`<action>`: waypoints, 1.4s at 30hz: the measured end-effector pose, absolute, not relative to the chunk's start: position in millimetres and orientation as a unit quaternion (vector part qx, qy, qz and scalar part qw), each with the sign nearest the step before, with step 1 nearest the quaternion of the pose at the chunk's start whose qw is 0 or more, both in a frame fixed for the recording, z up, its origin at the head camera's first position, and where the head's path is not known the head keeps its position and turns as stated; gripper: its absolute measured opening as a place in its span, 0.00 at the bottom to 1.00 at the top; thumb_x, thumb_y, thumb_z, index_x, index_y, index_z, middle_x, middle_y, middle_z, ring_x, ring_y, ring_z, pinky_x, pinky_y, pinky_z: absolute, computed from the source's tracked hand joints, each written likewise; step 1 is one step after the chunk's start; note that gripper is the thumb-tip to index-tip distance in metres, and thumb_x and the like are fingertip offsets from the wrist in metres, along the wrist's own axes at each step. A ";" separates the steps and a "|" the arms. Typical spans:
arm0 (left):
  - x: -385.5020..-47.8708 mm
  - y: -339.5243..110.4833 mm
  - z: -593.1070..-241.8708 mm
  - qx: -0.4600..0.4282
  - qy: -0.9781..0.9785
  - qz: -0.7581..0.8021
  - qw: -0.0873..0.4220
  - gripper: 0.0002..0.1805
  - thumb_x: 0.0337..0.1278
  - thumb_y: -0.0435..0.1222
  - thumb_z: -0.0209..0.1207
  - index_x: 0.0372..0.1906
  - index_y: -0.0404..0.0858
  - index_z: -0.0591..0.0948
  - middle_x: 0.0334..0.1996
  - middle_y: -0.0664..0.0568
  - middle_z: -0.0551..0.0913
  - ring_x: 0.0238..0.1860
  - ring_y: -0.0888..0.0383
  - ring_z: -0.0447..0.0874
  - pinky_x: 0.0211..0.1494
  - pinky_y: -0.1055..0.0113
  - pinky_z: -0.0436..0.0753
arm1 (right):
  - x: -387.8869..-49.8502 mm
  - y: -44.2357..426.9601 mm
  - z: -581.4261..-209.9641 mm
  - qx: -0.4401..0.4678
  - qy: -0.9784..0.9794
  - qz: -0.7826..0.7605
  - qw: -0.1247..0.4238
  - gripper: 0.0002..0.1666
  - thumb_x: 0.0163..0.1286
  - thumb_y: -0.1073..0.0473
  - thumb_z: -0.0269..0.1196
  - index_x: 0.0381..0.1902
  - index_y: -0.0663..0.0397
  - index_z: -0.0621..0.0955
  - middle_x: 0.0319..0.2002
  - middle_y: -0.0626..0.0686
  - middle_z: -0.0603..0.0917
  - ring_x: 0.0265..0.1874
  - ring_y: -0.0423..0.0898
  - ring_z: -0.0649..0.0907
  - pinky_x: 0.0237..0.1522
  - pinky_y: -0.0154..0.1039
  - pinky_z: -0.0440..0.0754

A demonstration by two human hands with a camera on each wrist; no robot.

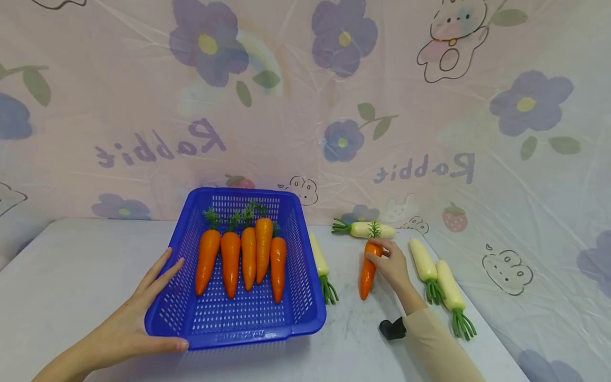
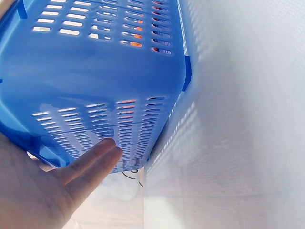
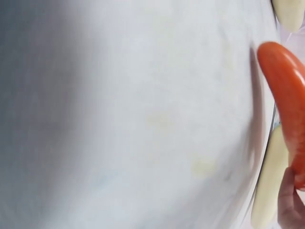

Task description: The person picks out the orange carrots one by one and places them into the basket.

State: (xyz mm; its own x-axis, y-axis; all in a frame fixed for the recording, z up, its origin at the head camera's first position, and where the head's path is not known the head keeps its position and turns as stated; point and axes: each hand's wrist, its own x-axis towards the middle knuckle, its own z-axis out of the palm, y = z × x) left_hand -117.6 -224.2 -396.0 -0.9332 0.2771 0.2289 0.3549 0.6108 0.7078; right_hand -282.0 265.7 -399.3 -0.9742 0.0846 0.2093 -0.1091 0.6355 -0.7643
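Observation:
A blue plastic basket (image 1: 238, 335) stands on the white table, holding several orange carrots (image 1: 207, 262) with green tufts at the far end. My left hand (image 1: 126, 321) rests at its near left corner, thumb along the front and fingers spread straight. In the left wrist view, fingers (image 2: 90, 167) lie straight along the basket's outer wall (image 2: 105, 71). To the right of the basket, my right hand (image 1: 392, 265) pinches a carrot (image 1: 367, 276) by its thick top. In the right wrist view the same carrot (image 3: 288, 95) appears at the right edge, a finger against its end.
One white radish (image 1: 321, 260) lies against the basket's right side. Another radish (image 1: 372, 229) lies crosswise at the back, and two more radishes (image 1: 422, 260) are right of my right hand. A black object (image 1: 393, 329) shows by the right sleeve. A printed cloth (image 1: 286, 106) hangs behind.

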 end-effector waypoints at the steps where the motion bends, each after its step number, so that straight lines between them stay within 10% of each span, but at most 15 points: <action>1: -117.4 -224.3 -396.0 -0.177 -0.896 -0.405 0.048 0.65 0.32 0.43 0.74 0.77 0.54 0.44 0.77 0.57 0.27 0.68 0.22 0.45 0.43 0.19 0.58 | -282.1 265.9 -399.2 0.010 -0.897 0.426 0.116 0.24 0.62 0.65 0.64 0.57 0.62 0.79 0.60 0.63 0.74 0.61 0.59 0.71 0.64 0.55 0.69; 9: -115.7 -224.3 -396.0 -0.183 -0.892 -0.409 0.052 0.66 0.32 0.42 0.75 0.77 0.54 0.45 0.77 0.58 0.27 0.68 0.22 0.45 0.44 0.19 0.58 | -282.2 265.7 -394.4 0.037 -0.888 0.441 0.127 0.24 0.62 0.63 0.64 0.58 0.57 0.79 0.63 0.59 0.72 0.61 0.59 0.72 0.60 0.55 0.73; 18: -115.5 -224.5 -396.5 -0.181 -0.894 -0.407 0.052 0.66 0.32 0.43 0.75 0.77 0.54 0.45 0.77 0.57 0.27 0.68 0.23 0.45 0.44 0.19 0.58 | -280.3 260.4 -386.3 0.084 -0.875 0.455 0.146 0.24 0.62 0.61 0.66 0.57 0.56 0.79 0.64 0.57 0.73 0.57 0.58 0.77 0.42 0.25 0.76; 42: -116.2 -223.0 -393.7 -0.192 -0.886 -0.419 0.054 0.65 0.32 0.41 0.75 0.77 0.53 0.45 0.77 0.58 0.27 0.68 0.22 0.46 0.44 0.19 0.59 | -251.5 214.7 -338.1 0.219 -0.838 0.475 0.157 0.23 0.60 0.72 0.64 0.54 0.72 0.78 0.61 0.68 0.72 0.52 0.60 0.76 0.46 0.38 0.82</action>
State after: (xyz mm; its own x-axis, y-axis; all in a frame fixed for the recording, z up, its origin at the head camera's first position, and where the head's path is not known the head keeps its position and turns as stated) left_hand -116.2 -223.0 -393.7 -0.9202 0.2954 0.2567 0.3858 0.5747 0.7217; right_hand -251.5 214.7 -338.1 -0.8546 -0.2184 0.4711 -0.5164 0.4523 -0.7272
